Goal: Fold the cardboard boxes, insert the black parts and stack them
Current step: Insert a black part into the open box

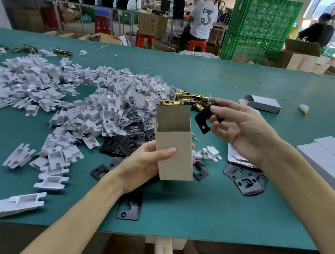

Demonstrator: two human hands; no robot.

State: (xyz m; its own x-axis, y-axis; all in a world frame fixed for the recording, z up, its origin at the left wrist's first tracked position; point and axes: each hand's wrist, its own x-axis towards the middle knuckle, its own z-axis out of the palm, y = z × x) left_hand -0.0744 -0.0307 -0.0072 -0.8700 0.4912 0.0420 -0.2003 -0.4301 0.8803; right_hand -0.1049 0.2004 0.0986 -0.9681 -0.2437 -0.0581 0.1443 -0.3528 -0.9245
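Observation:
My left hand [146,166] grips a small cardboard box [174,150], held upright with its top flap open. Just right of the box's opening, my right hand [235,131] pinches a black metal plate [202,120] by its upper edge, slightly above the box mouth. More black plates [244,180] lie on the green table [203,212] under and around both hands. Folded grey boxes [333,163] are stacked at the right edge, and one lone folded box [262,103] lies farther back.
A big heap of white cardboard inserts [42,88] and clear bagged parts [145,94] covers the left half of the table. Brass latch parts [185,100] lie behind the box. Flat box blanks [238,158] sit under my right wrist. People work at benches beyond.

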